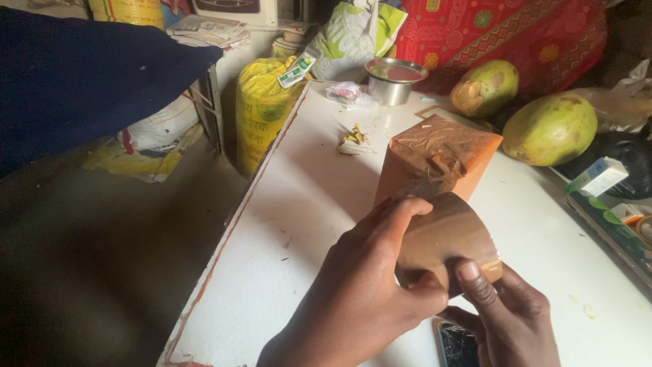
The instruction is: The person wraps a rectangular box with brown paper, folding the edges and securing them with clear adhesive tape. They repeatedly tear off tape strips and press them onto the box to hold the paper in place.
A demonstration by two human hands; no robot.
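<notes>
Head view: both hands (421, 299) grip tape roll (445, 241) against box (435, 160).

1 head-worn camera looks steeply down, close over the white table (305, 204).

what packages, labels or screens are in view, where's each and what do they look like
Tape-wrapped orange-brown parcel: table centre, boxy, behind both hands.
Small white-and-blue carton: right edge, rectangular.
Yellow printed sack: floor left of table, cylindrical.
White-and-green printed bag: top centre, crumpled.
Cracked dark phone screen: bottom, by the right hand.
</notes>
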